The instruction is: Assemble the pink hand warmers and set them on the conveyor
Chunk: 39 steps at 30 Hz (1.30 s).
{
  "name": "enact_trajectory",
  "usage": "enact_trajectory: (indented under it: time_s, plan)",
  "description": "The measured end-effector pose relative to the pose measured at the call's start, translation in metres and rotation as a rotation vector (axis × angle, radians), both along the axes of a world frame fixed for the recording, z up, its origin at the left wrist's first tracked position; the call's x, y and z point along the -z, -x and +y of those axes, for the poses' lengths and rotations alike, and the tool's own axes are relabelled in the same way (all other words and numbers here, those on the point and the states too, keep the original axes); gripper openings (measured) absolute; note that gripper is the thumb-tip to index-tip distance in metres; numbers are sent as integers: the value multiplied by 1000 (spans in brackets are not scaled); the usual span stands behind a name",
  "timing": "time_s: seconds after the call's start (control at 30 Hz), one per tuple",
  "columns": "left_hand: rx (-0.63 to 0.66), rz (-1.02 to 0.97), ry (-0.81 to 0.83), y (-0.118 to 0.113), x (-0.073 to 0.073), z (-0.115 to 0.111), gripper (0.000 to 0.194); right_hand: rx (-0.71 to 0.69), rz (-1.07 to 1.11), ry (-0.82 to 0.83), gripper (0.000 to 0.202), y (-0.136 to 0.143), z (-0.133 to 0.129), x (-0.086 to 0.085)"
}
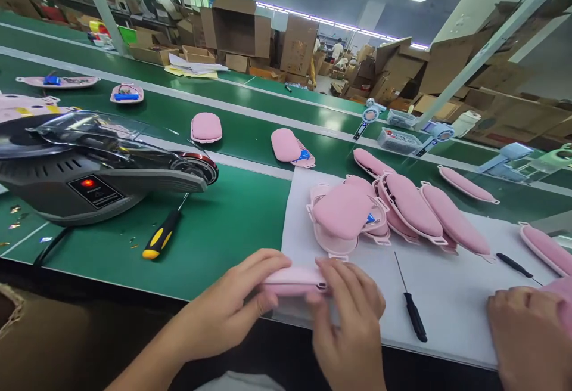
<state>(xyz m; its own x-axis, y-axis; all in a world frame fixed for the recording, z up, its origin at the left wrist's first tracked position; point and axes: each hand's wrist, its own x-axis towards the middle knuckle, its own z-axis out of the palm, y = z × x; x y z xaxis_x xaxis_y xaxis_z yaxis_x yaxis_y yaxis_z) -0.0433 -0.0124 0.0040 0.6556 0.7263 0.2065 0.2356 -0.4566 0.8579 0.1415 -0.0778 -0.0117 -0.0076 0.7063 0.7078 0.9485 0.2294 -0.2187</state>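
Observation:
Between both hands, at the near edge of the white sheet (451, 284), is a pink rounded casing (292, 282) seen edge-on, its two halves together with a seam between them. My left hand (239, 295) grips its left end, thumb below and fingers on top. On its right end my right hand (351, 301) closes the same way, beside a small dark slot. Just beyond lies a pile of pink casings (342, 209), some showing blue parts inside. A black screwdriver (414, 313) rests on the sheet to the right.
A grey-black machine (102, 182) with a red light stands left, a yellow-black screwdriver (163, 236) beside it. Another person's hand (527, 331) is at the right edge. Farther back are handheld fans (370, 115), a plastic tub (399, 140) and cardboard boxes (241, 30).

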Motion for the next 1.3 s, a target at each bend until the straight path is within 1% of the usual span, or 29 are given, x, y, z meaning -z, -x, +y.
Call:
enact_trajectory:
  time_s: [0.07,0.1,0.17,0.23,0.33,0.4,0.47,0.57,0.63,0.67,0.73,0.8,0.87,0.9,0.97,1.03,1.1,1.2,1.3]
  plan:
    - [5,-39,-36,-1,3,1,36,-3,-57,14,34,8,1,0]
    - [-12,-63,-53,-2,4,1,36,-9,-58,12,32,12,3,0]
    - [-58,-108,-80,-6,7,1,36,-3,-5,-20,25,17,8,-1]
    - [-93,-148,-107,-10,9,2,33,25,60,-49,23,20,11,-2]
    - [-126,-177,-128,-16,7,2,29,60,92,-36,19,21,13,-3]
    - [-141,-188,-136,-20,3,2,26,55,84,-26,17,23,13,-5]
    - [-149,-174,-121,-22,-2,2,25,61,116,-32,17,26,14,-8]
    - [-138,-114,-30,-15,-4,4,27,59,151,-23,23,26,17,-13]
    - [-133,-52,5,-6,-2,7,29,42,91,4,23,20,16,-12]
    - [-140,-16,-10,-2,-1,8,29,48,47,16,26,16,14,-9]
    - [-196,53,-123,2,4,7,30,75,4,37,34,7,9,-2]
    - [-307,98,-325,-3,9,2,31,96,37,21,32,0,5,6]
    - [-439,129,-535,-16,14,-7,30,79,77,-30,24,0,3,13]
    - [-484,147,-610,-23,18,-11,30,74,87,-58,22,2,2,15]
    - [-534,127,-687,-37,25,-17,28,73,100,-107,21,7,3,19]
    - [-538,65,-689,-44,30,-18,29,94,127,-170,17,14,6,21]
    - [-534,12,-650,-47,32,-14,30,128,155,-216,14,19,10,21]
    - [-543,-17,-583,-46,27,-7,25,139,158,-188,13,22,16,17]
    - [-527,12,-543,-43,19,-4,21,149,149,-135,13,21,18,11]
